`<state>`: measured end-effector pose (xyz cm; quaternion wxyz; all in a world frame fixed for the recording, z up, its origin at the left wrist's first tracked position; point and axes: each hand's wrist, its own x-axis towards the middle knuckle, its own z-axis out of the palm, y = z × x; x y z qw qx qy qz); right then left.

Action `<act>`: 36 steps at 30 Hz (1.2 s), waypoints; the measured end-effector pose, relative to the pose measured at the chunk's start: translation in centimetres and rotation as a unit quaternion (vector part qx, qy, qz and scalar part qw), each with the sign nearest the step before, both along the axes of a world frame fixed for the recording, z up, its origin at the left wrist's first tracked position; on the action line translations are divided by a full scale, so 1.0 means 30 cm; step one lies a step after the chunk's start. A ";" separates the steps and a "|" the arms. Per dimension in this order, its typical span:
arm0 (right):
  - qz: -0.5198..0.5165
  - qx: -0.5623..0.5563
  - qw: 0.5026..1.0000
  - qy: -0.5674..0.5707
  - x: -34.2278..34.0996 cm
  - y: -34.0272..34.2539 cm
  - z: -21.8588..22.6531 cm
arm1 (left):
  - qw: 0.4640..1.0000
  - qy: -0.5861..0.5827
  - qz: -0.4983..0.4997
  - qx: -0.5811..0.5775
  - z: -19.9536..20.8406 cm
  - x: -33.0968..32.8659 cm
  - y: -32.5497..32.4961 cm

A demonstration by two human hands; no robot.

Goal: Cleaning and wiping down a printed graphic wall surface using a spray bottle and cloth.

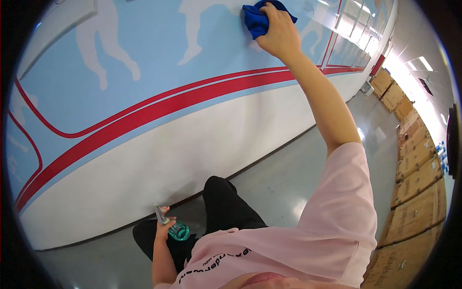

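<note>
My right hand (280,34) reaches up to the wall panel and presses a bunched blue cloth (256,22) against its light blue surface. The fingers are closed over the cloth. Low down near my lap, my left hand (165,225) grips a spray bottle (179,231) by its neck. The bottle is clear green with a white trigger head that tilts toward the wall. The light blue panel (149,43) carries pale figure silhouettes and is bordered by red stripes.
Below the stripes runs a white lower wall (192,149), meeting the grey shiny floor (284,178) at a dark edge. Wooden crates (414,204) line the right side. A framed board (57,31) hangs at the upper left. Glossy panels (353,29) reflect light at the upper right.
</note>
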<state>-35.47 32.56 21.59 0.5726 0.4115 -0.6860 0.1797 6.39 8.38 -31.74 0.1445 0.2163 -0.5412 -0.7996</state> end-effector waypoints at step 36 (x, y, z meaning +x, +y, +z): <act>0.152 -0.295 0.939 -0.094 -0.408 0.010 0.402 | 1.000 -0.011 0.003 0.025 -0.018 -0.005 -0.001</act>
